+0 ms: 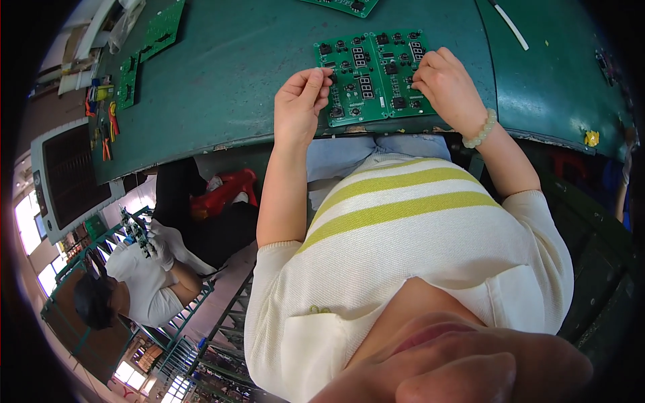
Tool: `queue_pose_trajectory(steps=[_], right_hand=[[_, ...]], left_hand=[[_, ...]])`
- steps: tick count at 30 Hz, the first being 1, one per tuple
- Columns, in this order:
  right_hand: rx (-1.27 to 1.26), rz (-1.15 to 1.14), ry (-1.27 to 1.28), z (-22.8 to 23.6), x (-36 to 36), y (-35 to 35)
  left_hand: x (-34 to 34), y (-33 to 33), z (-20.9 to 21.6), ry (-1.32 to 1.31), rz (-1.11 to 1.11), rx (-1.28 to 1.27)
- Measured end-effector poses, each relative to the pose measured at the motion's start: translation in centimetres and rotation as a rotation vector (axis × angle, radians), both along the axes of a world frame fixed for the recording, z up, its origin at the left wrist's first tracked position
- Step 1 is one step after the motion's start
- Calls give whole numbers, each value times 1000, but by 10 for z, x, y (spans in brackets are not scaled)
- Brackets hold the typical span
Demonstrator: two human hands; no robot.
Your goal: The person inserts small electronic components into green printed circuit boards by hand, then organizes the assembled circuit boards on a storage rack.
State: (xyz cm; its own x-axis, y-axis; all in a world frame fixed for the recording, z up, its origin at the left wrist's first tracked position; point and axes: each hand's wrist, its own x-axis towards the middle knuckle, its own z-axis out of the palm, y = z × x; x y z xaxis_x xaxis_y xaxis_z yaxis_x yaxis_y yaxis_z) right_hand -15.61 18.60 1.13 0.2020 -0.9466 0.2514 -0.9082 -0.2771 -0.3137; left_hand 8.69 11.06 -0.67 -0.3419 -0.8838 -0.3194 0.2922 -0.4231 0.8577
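A green circuit board panel [376, 111] lies near the front edge of the table, set with black buttons, small parts and several white-faced digit displays. At the panel's left edge my left hand [299, 101] is closed, thumb and fingertips pinched together beside a black part. Anything between those tips is hidden. My right hand [449, 91], with a pale bead bracelet [482, 131] on its wrist, reaches over the panel's right side. Its fingers are curled with the tips at the small parts below the upper right display. I cannot make out what they hold.
More green boards lie on the green table [248, 74], at the far left [161, 30] and at the top [346, 5]. Pliers [112, 124] sit at the left edge. A white stick [512, 27] lies far right. A gloved co-worker [151, 269] handles a board at lower left.
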Motion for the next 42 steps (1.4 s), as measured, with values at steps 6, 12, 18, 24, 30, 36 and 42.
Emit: queue_pose_trajectory(steps=[6,12,18,24,30,36,42], right_hand=[[40,25,15,4,0,-5],[79,53,46,16,7,-10],[-3,124,-201,49,41,3],[-70,112,-466,30,47,3],[-165,160,-520,28,55,3],[-58,46,-567,29,28,1],[179,147,-426,22,16,0]], left_hand=[[-1,0,-2,-22,-13,-29],[-15,5,-1,7,-88,3],[-31,21,17,40,-175,-55],[-45,23,12,152,-186,-7],[-42,27,15,153,-172,-70],[-37,19,2,123,-111,-17],[-2,2,-2,331,-38,24]])
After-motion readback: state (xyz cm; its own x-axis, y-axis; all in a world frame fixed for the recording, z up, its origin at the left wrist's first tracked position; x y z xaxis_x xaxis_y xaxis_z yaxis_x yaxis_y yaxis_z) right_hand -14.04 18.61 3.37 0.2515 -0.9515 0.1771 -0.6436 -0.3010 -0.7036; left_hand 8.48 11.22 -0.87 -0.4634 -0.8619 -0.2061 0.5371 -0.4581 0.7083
